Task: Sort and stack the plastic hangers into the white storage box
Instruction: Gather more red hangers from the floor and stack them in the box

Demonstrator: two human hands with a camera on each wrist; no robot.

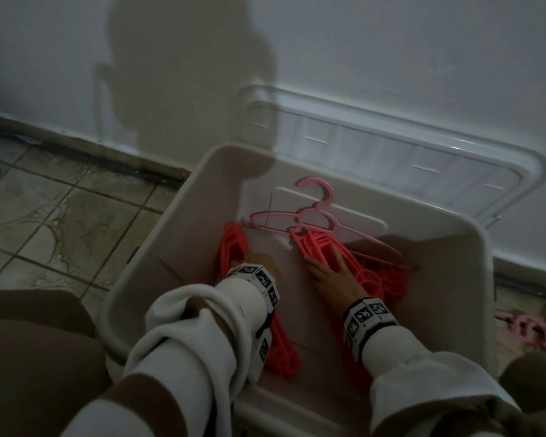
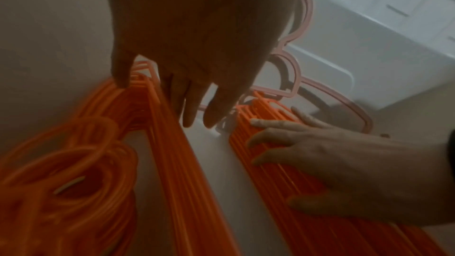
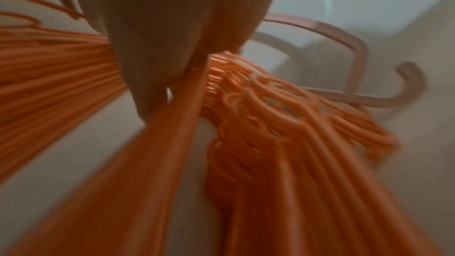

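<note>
The white storage box (image 1: 163, 225) stands on the floor in front of me. Two stacks of orange hangers lie inside it. My left hand (image 1: 259, 261) reaches down onto the left stack (image 1: 234, 244), its fingers straight (image 2: 192, 104), thumb touching the stack's end (image 2: 172, 153). On the right stack (image 1: 382, 279) rests my right hand (image 1: 325, 263), pressing with spread fingers (image 2: 283, 139). The blurred right wrist view shows that hand (image 3: 172, 55) on the stack's bars (image 3: 270, 153). A single pink hanger (image 1: 316, 212) leans on the box's far wall behind both stacks.
A clear lid (image 1: 423, 152) leans against the wall behind the box. More pink hangers (image 1: 533, 332) lie on the floor at the right. Tiled floor (image 1: 60, 216) spreads to the left, and my knee (image 1: 29, 357) is at the lower left.
</note>
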